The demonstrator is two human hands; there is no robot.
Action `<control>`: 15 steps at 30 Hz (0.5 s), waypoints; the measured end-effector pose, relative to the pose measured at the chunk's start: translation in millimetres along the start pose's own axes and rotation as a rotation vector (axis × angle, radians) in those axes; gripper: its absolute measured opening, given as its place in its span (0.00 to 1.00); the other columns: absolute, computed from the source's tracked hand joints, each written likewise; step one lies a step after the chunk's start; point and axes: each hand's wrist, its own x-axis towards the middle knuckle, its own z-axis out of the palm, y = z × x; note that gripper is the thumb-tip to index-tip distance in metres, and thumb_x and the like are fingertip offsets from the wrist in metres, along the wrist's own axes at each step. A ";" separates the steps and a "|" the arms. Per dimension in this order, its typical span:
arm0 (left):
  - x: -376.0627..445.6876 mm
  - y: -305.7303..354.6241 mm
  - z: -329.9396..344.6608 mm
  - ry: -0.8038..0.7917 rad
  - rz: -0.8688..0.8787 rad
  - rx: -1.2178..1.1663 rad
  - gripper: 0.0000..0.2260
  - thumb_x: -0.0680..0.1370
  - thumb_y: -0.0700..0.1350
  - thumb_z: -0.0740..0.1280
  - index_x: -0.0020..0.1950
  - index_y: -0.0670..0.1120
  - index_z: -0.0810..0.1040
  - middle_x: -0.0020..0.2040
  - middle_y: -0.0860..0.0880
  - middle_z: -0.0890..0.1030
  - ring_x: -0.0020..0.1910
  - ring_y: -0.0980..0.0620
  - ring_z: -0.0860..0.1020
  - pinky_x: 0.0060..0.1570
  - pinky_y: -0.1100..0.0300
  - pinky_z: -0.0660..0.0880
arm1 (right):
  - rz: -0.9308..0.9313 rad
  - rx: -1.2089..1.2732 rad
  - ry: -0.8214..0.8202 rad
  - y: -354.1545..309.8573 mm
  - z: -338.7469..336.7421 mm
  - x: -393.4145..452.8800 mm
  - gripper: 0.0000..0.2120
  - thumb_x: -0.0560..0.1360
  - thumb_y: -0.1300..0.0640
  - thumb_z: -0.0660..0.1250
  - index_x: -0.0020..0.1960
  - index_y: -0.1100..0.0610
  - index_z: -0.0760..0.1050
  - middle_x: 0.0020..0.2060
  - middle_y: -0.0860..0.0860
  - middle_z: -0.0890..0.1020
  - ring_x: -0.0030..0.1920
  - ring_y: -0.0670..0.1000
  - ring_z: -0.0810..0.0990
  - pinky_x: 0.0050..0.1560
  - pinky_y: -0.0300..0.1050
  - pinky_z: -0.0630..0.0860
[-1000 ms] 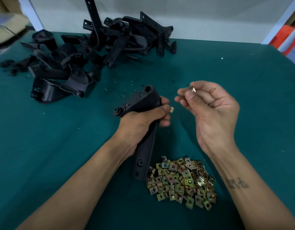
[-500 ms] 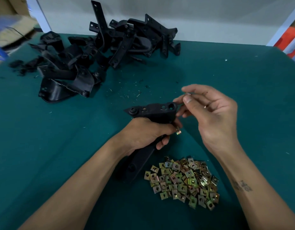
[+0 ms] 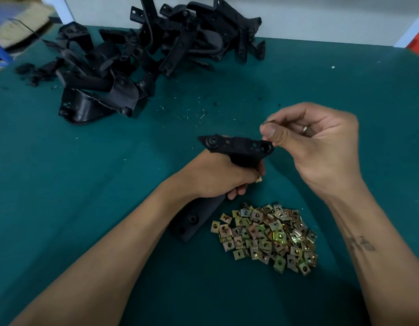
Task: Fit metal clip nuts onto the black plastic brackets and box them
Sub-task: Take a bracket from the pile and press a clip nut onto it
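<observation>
a green cloth table [image 3: 62, 184] fills the view, a pale wall behind it. my left hand [image 3: 218, 177] is wrapped around a black bracket [image 3: 236, 149], and a spare clip nut [image 3: 258, 178] is tucked at its fingertips. my right hand [image 3: 316, 147] pinches something small just beside the bracket's right end; i judge it a clip nut, though it is hardly visible. it could slip or go on crooked if i push off-line. the loose clip nuts [image 3: 267, 236] lie near my wrists, the unfitted brackets [image 3: 145, 57] well beyond.
</observation>
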 end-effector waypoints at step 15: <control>0.8 -12.6 -0.1 0.061 0.024 -0.090 0.06 0.79 0.37 0.65 0.48 0.44 0.81 0.29 0.49 0.77 0.25 0.53 0.73 0.31 0.63 0.72 | 0.130 -0.079 -0.090 6.5 -13.4 -2.4 0.05 0.72 0.63 0.71 0.43 0.54 0.85 0.35 0.59 0.84 0.36 0.61 0.79 0.38 0.48 0.73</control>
